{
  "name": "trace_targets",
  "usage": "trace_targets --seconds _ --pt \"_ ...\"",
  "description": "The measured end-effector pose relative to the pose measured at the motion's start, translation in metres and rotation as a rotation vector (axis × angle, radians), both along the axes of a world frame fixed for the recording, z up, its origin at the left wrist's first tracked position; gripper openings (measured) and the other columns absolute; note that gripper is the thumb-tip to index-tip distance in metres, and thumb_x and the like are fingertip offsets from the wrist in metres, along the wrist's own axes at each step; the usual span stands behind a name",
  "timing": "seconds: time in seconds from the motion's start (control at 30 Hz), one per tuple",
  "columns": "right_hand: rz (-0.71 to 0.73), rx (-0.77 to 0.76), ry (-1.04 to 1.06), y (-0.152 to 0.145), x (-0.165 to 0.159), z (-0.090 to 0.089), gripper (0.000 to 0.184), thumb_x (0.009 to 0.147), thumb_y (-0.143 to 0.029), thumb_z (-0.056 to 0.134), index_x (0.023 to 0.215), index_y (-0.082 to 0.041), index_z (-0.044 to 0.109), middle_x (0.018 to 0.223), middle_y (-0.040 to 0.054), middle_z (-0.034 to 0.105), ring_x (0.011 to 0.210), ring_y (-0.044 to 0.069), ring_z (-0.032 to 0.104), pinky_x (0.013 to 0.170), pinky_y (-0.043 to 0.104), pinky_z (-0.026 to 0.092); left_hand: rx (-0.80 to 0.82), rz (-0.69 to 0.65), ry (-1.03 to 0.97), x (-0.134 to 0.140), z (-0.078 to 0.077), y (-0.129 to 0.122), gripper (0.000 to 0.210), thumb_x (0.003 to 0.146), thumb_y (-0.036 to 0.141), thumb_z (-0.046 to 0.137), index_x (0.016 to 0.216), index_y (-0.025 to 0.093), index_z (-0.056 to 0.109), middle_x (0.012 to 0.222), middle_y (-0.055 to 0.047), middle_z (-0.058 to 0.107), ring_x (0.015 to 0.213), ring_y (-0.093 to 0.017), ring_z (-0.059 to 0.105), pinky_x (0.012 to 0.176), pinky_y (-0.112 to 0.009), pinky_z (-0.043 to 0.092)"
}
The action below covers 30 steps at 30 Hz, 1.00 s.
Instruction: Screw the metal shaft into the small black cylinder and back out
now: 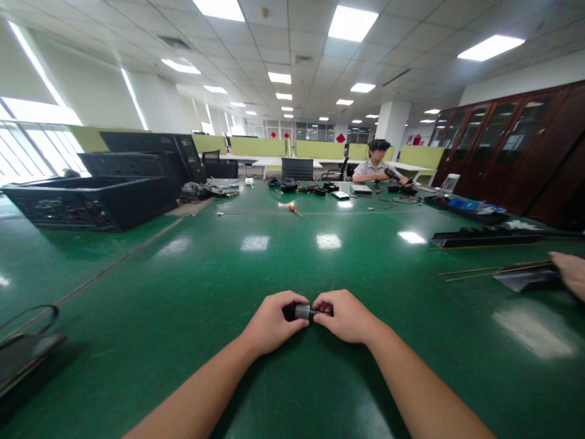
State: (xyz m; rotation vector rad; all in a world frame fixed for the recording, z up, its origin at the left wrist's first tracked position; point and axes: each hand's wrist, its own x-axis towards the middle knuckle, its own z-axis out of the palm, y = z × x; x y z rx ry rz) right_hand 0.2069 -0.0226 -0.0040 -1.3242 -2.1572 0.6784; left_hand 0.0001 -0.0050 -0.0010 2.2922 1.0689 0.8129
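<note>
Low over the green table, both hands meet around a small grey metal cylinder (302, 311) with a thin dark shaft on its right side. My left hand (273, 322) is curled round the cylinder's left end, thumb below and fingers above. The shaft's outer end runs into the closed fingers of my right hand (343, 317), which partly hide it. What exact kind of part this is, I cannot make out.
An orange screwdriver (295, 210) lies farther out on the green table (219, 262). Black computer cases (91, 201) stand left. Black metal channels (484, 238) and thin rods are at right, near another person's hand (571, 271). A person (377, 164) sits across the table.
</note>
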Motion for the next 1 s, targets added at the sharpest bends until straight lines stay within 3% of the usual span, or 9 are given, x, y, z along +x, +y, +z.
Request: trace_targets --seconds 1.0 --pt "0.007 0.046 -0.007 0.0003 0.0073 0.0002 0.014 0.080 -0.023 0.062 0.091 -0.020 0.070 0.078 0.0007 0.069 0.069 0.013 0.061 0.064 0.023 0.042 0.020 0.048 -0.012 0.0021 -0.0024 -0.0020 0.025 0.069 0.020 0.074 0.094 0.022 0.070 0.090 -0.001 0.071 0.084 -0.019 0.064 0.078 -0.030 0.048"
